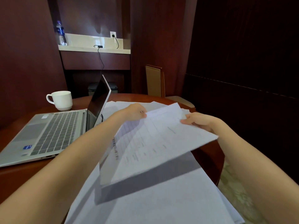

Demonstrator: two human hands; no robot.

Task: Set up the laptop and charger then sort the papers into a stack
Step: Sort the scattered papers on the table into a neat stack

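dim overall | light likely overhead | sheet [158,143] shadow sharp | edges warped, soft

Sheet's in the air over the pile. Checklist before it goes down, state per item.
1. Left hand grips the held sheet at its far edge: ok.
2. Right hand pinches the same edge further right: ok.
3. Held sheet lifted off the loose papers, shadow under it: ok.
4. Loose papers squared into one stack: not ok, edges fan out at the far side.
5. Laptop open, mug apart from the papers: ok.
6. Charger cable seated in the laptop: cannot tell; its plug sits in the socket.
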